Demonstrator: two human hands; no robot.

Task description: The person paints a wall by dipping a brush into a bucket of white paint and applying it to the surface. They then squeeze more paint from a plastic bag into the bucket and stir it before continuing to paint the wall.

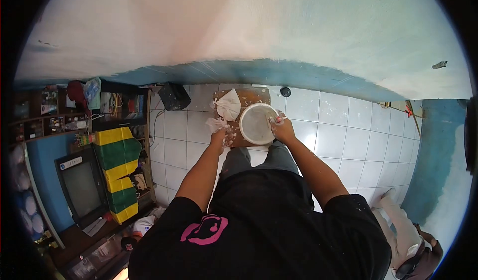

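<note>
Bucket (242,126) is round, white, pale grey inside | left hand (219,136): grip holds crumpled bag (215,124) | right hand (282,127) touches bucket; can't tell its grip

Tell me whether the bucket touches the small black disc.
Apart: the head view shows white floor between the bucket and the black disc, which lies beyond it toward the wall.

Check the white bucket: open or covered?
Open. The white bucket shows its pale inside within the rim, with nothing stretched across its mouth. How full it is, I cannot tell.
</note>
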